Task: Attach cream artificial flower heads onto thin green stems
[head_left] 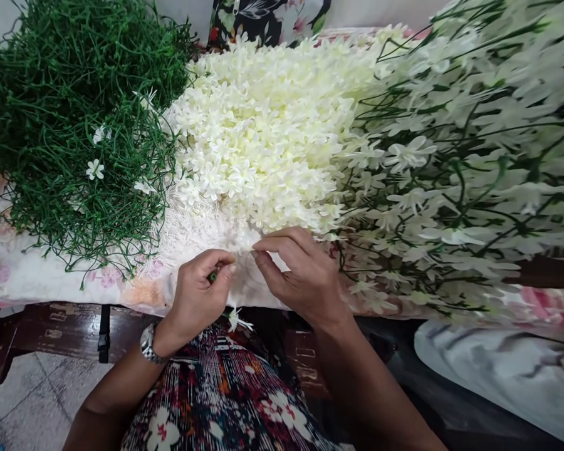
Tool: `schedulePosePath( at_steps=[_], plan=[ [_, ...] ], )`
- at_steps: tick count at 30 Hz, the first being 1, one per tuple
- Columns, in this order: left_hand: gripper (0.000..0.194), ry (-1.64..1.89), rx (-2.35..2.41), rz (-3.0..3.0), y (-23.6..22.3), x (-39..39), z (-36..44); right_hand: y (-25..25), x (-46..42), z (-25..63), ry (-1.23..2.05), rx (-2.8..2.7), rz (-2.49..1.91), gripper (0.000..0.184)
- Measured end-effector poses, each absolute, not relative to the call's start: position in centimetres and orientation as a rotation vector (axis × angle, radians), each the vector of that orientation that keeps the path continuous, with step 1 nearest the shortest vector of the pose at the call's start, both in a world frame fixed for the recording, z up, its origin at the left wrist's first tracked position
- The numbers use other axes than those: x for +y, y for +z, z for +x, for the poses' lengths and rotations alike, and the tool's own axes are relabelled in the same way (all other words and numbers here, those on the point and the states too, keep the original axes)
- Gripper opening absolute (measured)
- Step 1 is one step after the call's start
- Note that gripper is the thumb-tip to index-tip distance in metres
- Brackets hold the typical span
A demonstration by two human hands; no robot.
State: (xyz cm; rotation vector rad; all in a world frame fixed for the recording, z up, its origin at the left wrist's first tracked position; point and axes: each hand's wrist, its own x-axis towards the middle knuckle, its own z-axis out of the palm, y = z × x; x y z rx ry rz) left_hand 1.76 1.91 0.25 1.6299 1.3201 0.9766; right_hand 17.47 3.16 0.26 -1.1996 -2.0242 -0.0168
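Note:
My left hand (202, 288), with a watch on the wrist, is closed in a pinch, and a bit of green stem (212, 275) shows between its fingers. Just below that hand hangs a white artificial flower (237, 321); whether it joins the same stem is hidden. My right hand (303, 272) pinches thumb and forefinger together close to the left fingertips. What lies in that pinch is too small to name. Beyond both hands are a heap of loose white petals (267, 138) and a pile of thin white strands (188, 228).
Green plastic stems (84, 113) form a tall heap on the left, a few white blossoms among them. Finished-looking white flowers on stems (451, 169) pile up at the right. Beneath lies a floral cloth (98, 288). A dark flowered bag (272, 19) stands behind.

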Motion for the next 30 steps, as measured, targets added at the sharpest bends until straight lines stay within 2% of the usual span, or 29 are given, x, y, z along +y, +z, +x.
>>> schedulePosePath(
  at_steps=[9,15,22,27,30],
  plan=[
    [0.004,1.011,1.345,1.476,0.1,2.6,2.7,-0.6,2.4,15.8,-0.011,-2.027,-1.097,0.024],
    [0.005,1.108,1.221,1.206,0.5,2.2,1.8,-0.3,1.9,16.2,0.235,-1.955,-1.068,0.035],
    [0.011,1.076,0.913,0.76,0.8,1.1,0.0,0.6,1.3,15.9,0.39,-1.946,-1.01,0.027],
    [0.014,1.15,0.844,0.685,0.5,0.3,-2.0,0.2,2.4,15.8,0.214,-2.086,-1.13,0.01],
    [0.012,1.206,0.881,0.68,0.2,0.3,-3.0,0.0,3.4,15.4,0.107,-2.221,-1.227,0.01]
  ],
)
